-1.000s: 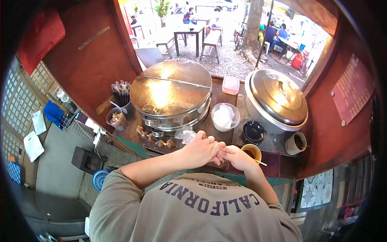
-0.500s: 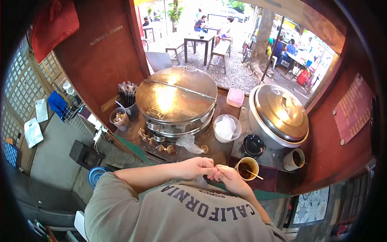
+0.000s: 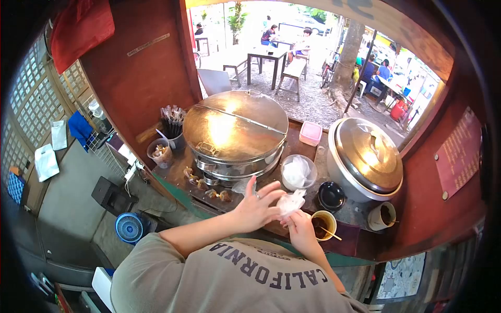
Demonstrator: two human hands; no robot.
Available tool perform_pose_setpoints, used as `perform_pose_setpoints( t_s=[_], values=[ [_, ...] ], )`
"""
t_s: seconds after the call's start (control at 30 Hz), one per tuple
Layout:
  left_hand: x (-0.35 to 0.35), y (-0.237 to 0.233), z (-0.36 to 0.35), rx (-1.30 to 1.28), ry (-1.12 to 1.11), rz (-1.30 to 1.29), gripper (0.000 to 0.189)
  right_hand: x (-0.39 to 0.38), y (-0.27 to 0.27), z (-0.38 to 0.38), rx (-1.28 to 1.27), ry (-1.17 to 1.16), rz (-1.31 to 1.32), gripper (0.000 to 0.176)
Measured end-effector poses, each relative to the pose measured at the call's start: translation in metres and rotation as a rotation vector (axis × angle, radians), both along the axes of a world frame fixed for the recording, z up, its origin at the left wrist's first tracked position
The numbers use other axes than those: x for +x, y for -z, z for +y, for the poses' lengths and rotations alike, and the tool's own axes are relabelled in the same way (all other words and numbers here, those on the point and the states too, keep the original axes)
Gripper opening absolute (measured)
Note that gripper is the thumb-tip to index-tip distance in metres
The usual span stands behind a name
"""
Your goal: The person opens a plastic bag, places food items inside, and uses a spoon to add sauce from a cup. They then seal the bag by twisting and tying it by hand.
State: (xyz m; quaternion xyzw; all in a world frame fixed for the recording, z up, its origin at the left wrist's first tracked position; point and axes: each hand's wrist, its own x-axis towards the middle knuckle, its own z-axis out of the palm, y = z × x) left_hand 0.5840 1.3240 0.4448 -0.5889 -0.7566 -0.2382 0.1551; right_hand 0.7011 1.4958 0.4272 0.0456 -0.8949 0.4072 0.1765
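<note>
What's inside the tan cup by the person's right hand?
The cup holds dark brown liquid, with a thin wooden stick leaning over its rim. The stick's lower end and the cup's bottom are hidden under the liquid. The right hand, holding a clear plastic bag, is beside it.

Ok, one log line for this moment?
left hand: spread open, touching plastic bag | right hand: gripping plastic bag from below | nearby: cup of dark liquid, black bowl
</note>
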Motion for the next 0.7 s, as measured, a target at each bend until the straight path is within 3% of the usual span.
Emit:
perform_pose_setpoints(
  t_s=[0.07, 0.2, 0.33, 0.43, 0.53, 0.7],
  values=[
    [-0.010, 0.000, 0.002, 0.069, 0.061, 0.041, 0.015, 0.000, -0.002, -0.001, -0.059, -0.021, -0.005, 0.012],
    [-0.007, -0.024, 0.001, -0.128, 0.183, -0.079, 0.016, 0.002, -0.005, 0.000, 0.091, -0.008, 0.037, 0.009],
    [-0.013, -0.017, 0.004, -0.270, 0.283, -0.218, 0.019, 0.003, -0.003, 0.001, 0.153, -0.019, -0.007, 0.011],
    [-0.015, -0.029, 0.003, -0.440, 0.240, -0.238, 0.021, 0.005, -0.009, -0.004, 0.132, -0.023, -0.033, 0.013],
    [-0.013, -0.028, 0.001, -0.340, 0.274, -0.318, 0.025, 0.005, -0.010, -0.004, 0.123, -0.020, -0.037, 0.014],
    [-0.017, -0.045, 0.001, -0.478, 0.284, -0.282, 0.028, 0.005, -0.013, -0.005, 0.201, -0.079, 0.020, 0.007]
  ],
)
